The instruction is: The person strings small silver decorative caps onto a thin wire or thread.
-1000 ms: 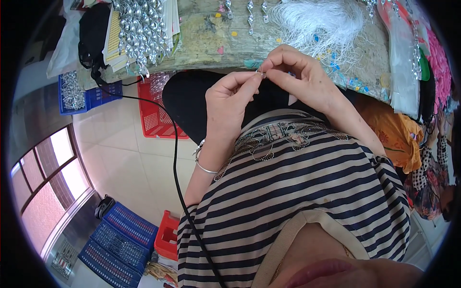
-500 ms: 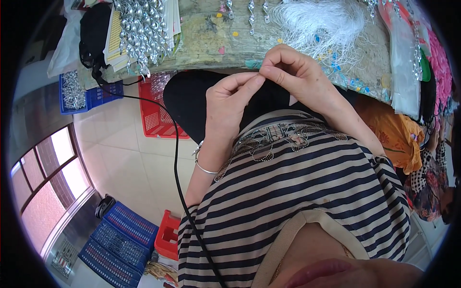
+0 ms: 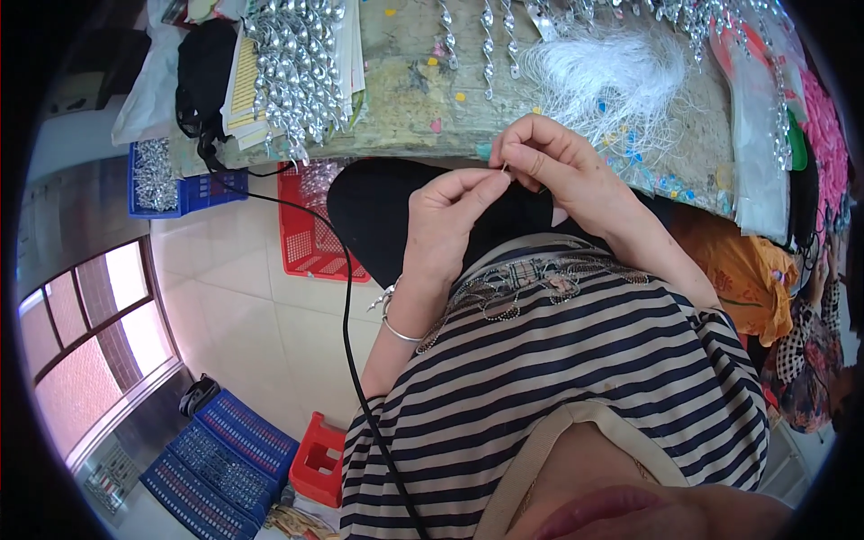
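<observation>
My left hand (image 3: 443, 222) and my right hand (image 3: 565, 176) meet in front of my lap, near the table's front edge. Thumb and forefinger are pressed together on each. A tiny pale sliver shows between the fingertips, too fine to name. On the worn table (image 3: 396, 121) beyond them lies a loose heap of white threads (image 3: 603, 76). Twisted shiny silver strips (image 3: 489, 54) lie to the left of the threads. A thick cluster of silver twisted strips (image 3: 301, 76) rests on pale cards at the table's left end.
A black cable (image 3: 347, 297) runs down past my left arm. Below the table stand a red basket (image 3: 310, 243) and a blue crate (image 3: 184, 198) with silver pieces. Blue trays (image 3: 220, 450) and a red crate (image 3: 317, 459) are at lower left. Clear plastic bags (image 3: 763, 171) hang at the right.
The whole view has shifted, so the table and hands appear lower and farther right. My fingertips are slightly farther apart, with a pale sliver now showing between them.
</observation>
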The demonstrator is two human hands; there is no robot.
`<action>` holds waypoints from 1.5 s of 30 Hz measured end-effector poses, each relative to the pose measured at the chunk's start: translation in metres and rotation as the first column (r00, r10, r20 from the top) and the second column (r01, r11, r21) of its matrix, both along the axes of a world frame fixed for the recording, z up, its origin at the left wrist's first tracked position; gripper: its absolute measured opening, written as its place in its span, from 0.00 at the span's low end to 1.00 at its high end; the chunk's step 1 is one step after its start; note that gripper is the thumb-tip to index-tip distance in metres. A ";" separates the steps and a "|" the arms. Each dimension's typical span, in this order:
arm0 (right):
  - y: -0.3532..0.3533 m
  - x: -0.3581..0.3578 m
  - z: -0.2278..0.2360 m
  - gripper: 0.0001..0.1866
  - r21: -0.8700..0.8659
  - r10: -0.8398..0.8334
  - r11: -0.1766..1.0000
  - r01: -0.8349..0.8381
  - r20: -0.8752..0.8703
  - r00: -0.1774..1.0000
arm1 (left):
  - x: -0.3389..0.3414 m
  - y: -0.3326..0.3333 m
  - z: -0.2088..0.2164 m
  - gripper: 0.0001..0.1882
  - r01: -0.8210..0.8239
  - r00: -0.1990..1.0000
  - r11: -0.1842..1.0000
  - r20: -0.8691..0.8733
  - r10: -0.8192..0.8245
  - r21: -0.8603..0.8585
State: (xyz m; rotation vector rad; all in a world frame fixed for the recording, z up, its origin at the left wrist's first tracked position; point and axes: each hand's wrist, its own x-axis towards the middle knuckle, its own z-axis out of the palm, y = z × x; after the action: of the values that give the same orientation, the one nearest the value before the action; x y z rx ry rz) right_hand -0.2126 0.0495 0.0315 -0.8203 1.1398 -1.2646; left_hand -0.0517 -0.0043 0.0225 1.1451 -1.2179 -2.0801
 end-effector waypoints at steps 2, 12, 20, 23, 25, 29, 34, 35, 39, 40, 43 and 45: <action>-0.003 0.002 0.004 0.07 -0.009 -0.007 1.000 0.008 0.088 0.996 | 0.004 -0.002 0.003 0.07 0.016 0.998 0.998 0.056 -0.020 0.059; -0.006 -0.090 0.035 0.06 -0.080 -0.342 0.929 0.361 0.190 0.920 | 0.046 -0.005 -0.001 0.06 0.083 0.997 0.996 0.001 -0.083 0.013; -0.005 -0.042 0.029 0.06 -0.017 -0.167 0.985 0.173 0.196 0.966 | 0.031 0.005 0.003 0.09 0.328 0.944 0.929 0.036 -0.327 -0.169; -0.007 -0.051 0.030 0.06 -0.031 -0.186 0.980 0.196 0.207 0.960 | 0.044 0.011 -0.005 0.17 0.373 0.926 0.925 0.037 -0.376 0.065; -0.007 -0.055 0.029 0.06 -0.023 -0.201 0.977 0.210 0.209 0.957 | 0.057 0.015 -0.015 0.16 0.344 0.933 0.933 0.075 -0.352 0.106; -0.010 -0.065 0.022 0.06 0.002 -0.291 0.955 0.298 0.221 0.931 | 0.081 0.014 -0.022 0.15 0.321 0.918 0.945 0.226 -0.327 0.062; -0.018 -0.071 0.008 0.11 0.016 -0.286 0.958 0.288 -0.074 0.955 | 0.083 -0.002 -0.027 0.13 0.071 0.950 0.976 0.311 -0.004 -0.205; -0.019 -0.071 0.005 0.15 0.024 -0.192 0.980 0.197 -0.140 0.971 | 0.081 -0.014 -0.027 0.12 0.014 0.936 0.951 0.339 0.096 -0.309; -0.046 -0.054 -0.006 0.17 0.059 -0.033 0.997 0.056 -0.336 0.941 | 0.063 -0.078 -0.016 0.13 0.083 0.789 0.597 0.419 0.450 -0.798; -0.057 -0.051 -0.009 0.18 0.074 -0.001 0.997 0.032 -0.385 0.923 | 0.059 -0.097 -0.021 0.14 0.111 0.771 0.414 0.342 0.537 -0.903; -0.106 -0.038 -0.033 0.20 -0.140 -0.093 0.990 -0.021 -0.753 0.651 | 0.055 -0.142 -0.014 0.16 0.209 0.664 0.211 0.297 0.686 -0.955; -0.139 -0.039 -0.068 0.22 -0.374 -0.315 0.926 -0.049 -0.839 0.444 | 0.043 -0.168 0.000 0.16 0.261 0.632 0.223 0.341 0.696 -0.939</action>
State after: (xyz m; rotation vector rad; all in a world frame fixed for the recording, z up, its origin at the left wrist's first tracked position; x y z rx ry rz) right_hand -0.2520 -0.0896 -0.0366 -1.8571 1.8773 -1.1635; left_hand -0.0086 -0.1718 0.0224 1.3246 -2.0174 -0.1031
